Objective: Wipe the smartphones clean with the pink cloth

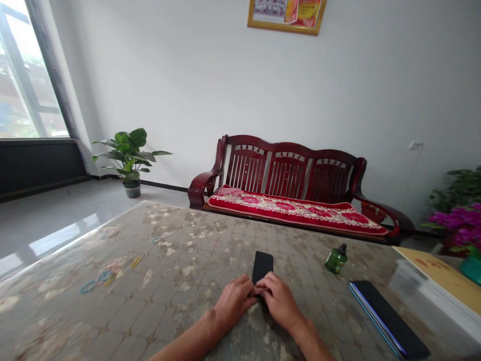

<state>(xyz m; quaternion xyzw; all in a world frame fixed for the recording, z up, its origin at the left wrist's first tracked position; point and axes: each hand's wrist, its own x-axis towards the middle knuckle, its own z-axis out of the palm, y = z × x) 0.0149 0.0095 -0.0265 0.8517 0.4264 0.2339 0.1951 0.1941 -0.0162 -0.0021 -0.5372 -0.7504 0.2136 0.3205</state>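
A dark smartphone (262, 265) lies on the table in front of me, its far end sticking out beyond my fingers. My left hand (236, 297) is closed at the phone's near end, fingertips pinched together. From the other side, my right hand (277, 297) is closed as well, its fingertips meeting those of the left. Something small and dark shows between the fingertips, but the fingers hide what it is. I cannot tell whether the near end of the phone itself is gripped.
Coloured rubber bands (105, 277) lie on the patterned tabletop (180, 301) at left. A green bottle (336, 258) stands at right, near a stack of dark flat devices (387, 318) and a clear box (421, 296). Beyond the table is a red wooden bench (285, 170).
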